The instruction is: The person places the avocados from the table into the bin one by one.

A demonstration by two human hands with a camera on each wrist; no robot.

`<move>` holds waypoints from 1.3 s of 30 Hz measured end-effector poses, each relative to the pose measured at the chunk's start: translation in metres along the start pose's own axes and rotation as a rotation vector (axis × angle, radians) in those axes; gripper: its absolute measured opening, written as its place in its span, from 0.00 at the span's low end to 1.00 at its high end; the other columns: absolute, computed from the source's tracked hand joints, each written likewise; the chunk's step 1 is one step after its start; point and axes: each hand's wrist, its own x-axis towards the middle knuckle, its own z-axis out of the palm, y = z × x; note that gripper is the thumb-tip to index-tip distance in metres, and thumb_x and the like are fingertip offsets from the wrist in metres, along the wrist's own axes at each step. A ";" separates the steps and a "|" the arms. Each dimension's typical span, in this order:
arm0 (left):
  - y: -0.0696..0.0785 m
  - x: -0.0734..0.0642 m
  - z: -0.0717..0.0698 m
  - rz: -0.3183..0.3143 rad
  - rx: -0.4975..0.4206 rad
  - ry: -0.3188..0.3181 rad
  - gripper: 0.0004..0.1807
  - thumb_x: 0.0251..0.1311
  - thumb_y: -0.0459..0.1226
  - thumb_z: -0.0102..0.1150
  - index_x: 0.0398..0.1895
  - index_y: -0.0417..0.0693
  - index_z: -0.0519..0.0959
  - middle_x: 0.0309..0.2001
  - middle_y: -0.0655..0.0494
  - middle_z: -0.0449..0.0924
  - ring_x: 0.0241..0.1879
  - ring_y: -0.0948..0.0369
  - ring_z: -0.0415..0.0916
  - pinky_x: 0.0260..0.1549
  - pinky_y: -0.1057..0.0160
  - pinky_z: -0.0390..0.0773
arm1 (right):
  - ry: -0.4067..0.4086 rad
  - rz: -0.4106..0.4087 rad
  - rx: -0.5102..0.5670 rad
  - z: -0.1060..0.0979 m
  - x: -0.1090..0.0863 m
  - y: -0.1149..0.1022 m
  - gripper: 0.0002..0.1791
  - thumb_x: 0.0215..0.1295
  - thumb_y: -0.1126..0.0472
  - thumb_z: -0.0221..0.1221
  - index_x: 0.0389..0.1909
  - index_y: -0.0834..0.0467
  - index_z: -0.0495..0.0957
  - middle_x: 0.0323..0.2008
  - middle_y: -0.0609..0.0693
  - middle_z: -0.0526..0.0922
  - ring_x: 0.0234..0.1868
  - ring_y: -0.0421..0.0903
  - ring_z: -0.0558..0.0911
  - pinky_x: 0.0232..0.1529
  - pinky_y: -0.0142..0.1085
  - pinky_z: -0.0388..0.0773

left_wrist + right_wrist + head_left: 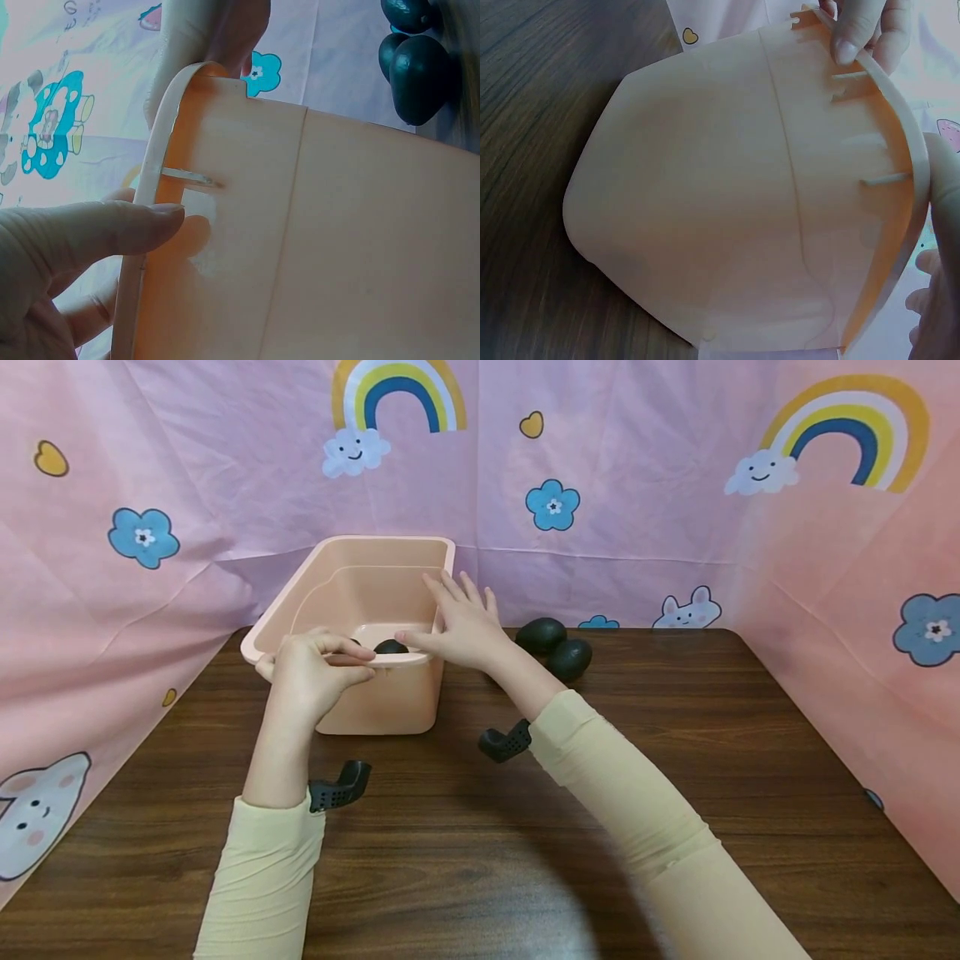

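left grip [313,672]: thumb and fingers pinching the front rim of the peach bin [378,702] | peach bin: upright on the wooden surface [675,760] | dark oval [391,647]: inside, partly hidden by the rim | right grip [467,628]: fingers spread, thumb at the front rim | dark egg-shaped objects [569,660]: clustered right of the bin

Left hand [864,26] pinches rim [919,172] of pink bin [690,187]; right hand [946,202] at rim; wooden table [525,195].

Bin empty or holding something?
Holding something: in the head view, a dark fruit shows inside the bin, over its near rim.
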 end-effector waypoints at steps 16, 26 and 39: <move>0.000 0.000 -0.001 0.001 -0.010 0.001 0.10 0.41 0.33 0.77 0.30 0.44 0.87 0.39 0.51 0.83 0.50 0.56 0.68 0.53 0.41 0.33 | 0.059 0.009 0.035 -0.003 -0.003 0.023 0.55 0.54 0.24 0.51 0.76 0.42 0.40 0.76 0.49 0.42 0.74 0.50 0.39 0.68 0.51 0.30; 0.002 0.000 0.000 -0.002 -0.010 0.004 0.10 0.41 0.31 0.76 0.30 0.43 0.87 0.41 0.49 0.83 0.50 0.55 0.69 0.52 0.41 0.34 | 0.122 0.012 0.088 -0.001 -0.003 0.046 0.52 0.58 0.26 0.49 0.76 0.45 0.42 0.75 0.50 0.44 0.74 0.51 0.42 0.68 0.52 0.33; 0.002 0.000 -0.001 -0.014 -0.011 -0.004 0.10 0.41 0.32 0.76 0.31 0.43 0.87 0.41 0.50 0.83 0.51 0.55 0.68 0.53 0.41 0.33 | 0.134 0.045 0.134 0.009 -0.009 0.068 0.50 0.60 0.28 0.49 0.76 0.49 0.45 0.75 0.52 0.47 0.73 0.51 0.44 0.68 0.53 0.36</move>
